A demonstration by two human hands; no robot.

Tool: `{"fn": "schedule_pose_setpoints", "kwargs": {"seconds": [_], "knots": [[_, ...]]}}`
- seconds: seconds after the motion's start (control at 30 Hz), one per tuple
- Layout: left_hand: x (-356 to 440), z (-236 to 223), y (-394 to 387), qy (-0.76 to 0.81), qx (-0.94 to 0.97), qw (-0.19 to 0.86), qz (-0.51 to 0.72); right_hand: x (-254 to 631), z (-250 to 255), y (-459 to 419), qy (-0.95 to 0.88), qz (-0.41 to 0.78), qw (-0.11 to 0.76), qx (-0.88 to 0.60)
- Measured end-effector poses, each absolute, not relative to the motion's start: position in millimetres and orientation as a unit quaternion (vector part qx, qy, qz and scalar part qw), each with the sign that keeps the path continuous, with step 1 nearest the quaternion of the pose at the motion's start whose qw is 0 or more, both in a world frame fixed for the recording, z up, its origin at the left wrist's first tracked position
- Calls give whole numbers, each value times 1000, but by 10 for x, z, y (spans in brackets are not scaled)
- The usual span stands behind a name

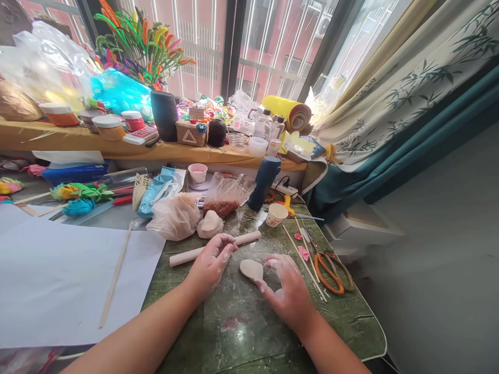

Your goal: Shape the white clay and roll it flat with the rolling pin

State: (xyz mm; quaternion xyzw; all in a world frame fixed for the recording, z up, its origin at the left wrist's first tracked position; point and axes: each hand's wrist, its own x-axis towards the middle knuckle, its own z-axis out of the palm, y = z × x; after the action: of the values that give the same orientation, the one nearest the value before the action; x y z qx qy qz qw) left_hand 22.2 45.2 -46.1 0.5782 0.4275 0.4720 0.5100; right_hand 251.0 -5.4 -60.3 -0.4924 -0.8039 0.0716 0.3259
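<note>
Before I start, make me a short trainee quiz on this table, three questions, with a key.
1. Which thing is nearest the right hand?
A) the white sheet
B) the pale, flat, dough-like oval
C) the blue cylinder

2. True or false: the orange-handled scissors lie to the right of the pale rolling rod, as the wearer sees it.

3. Fill in: across the white sheet lies a long, thin ____.

Key: 1. B. 2. True. 3. Stick.
</note>
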Motion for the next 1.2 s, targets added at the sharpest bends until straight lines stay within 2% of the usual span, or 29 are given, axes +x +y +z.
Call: {"fn": "schedule_pose_setpoints", "kwargs": {"seconds": [0.2,0.4,0.57,0.7,0.93,1.2], "knots": [[221,-482,458,431,601,507,442,2431,-671,48,-835,104,274,-465],[220,-493,457,430,612,510,425,2423,-611,138,-838,128,280,-450],[200,-492,461,436,627,499,410,2416,-506,174,-859,127,244,-432],[194,-461,460,445,643,477,401,2422,-541,153,-863,114,267,-414],[236,-361,385,399,686,491,359,2437,-663,107,-853,-24,366,-371],[272,-410,364,400,694,464,380,2411,-628,92,-848,78,342,-396]]}}
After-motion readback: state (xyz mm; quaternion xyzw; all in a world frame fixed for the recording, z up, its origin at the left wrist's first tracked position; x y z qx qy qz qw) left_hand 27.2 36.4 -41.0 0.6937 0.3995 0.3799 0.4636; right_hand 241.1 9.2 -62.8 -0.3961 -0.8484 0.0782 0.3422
